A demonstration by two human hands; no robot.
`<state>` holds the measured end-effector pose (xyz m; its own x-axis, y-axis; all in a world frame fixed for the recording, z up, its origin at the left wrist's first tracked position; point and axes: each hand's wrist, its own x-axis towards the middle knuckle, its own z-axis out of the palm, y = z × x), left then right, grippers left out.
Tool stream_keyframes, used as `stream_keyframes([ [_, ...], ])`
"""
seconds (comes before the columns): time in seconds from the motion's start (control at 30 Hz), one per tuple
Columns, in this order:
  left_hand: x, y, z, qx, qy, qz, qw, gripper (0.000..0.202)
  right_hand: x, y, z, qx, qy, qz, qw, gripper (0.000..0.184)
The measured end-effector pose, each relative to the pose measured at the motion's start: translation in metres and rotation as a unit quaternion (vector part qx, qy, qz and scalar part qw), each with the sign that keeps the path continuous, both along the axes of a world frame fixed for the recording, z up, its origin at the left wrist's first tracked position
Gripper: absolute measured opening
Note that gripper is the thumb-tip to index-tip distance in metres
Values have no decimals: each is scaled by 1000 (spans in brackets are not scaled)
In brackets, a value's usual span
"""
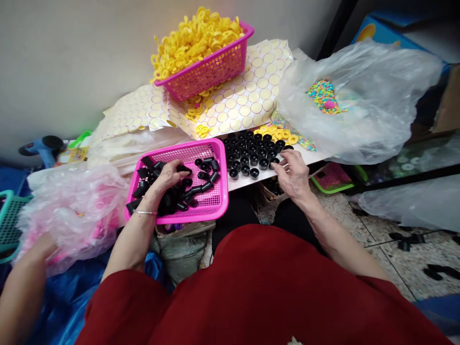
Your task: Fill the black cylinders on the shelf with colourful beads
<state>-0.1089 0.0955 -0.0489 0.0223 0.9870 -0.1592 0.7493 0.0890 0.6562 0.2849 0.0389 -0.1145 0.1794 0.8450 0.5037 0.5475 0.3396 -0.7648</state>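
My left hand (168, 176) reaches into a pink basket (219, 201) of loose black caps (205, 178), its fingers curled around a few of them. My right hand (292, 172) rests at the low table's front edge, fingertips pinching a black cap at the near row of upright black caps (251, 152) set out in a block. A thin bracelet circles my left wrist.
A second pink basket (215, 67) heaped with yellow rings sits on sticker sheets (247, 96) at the back. A clear bag (359, 96) holds coloured beads at right. Another person's arm (21, 282) and a pink plastic bag (72, 206) are at left.
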Motion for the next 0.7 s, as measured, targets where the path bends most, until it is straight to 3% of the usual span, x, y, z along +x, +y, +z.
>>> stream_keyframes([
  [0.07, 8, -9, 14, 40, -154, 50, 986, 33, -14, -10, 18, 41, 0, 33, 999, 19],
  [0.13, 23, -21, 32, 59, -315, 68, 945, 39, -29, -20, 36, 71, 10, 83, 994, 14],
  [0.27, 70, -51, 61, -17, -488, 20, 873, 39, -66, -29, 66, 71, 78, 217, 970, 20],
  [0.37, 104, -66, 63, -72, -532, -8, 844, 39, -85, -26, 74, 46, 130, 302, 943, 41],
  [0.43, 121, -70, 59, -95, -543, -17, 834, 38, -90, -23, 73, 40, 138, 321, 936, 46],
  [0.57, 137, -70, 52, -115, -535, -21, 837, 37, -81, -21, 63, 11, 152, 284, 947, 22],
  [0.7, 134, -69, 56, -43, -487, 17, 872, 35, -69, -26, 53, -70, 261, 256, 928, 17],
])
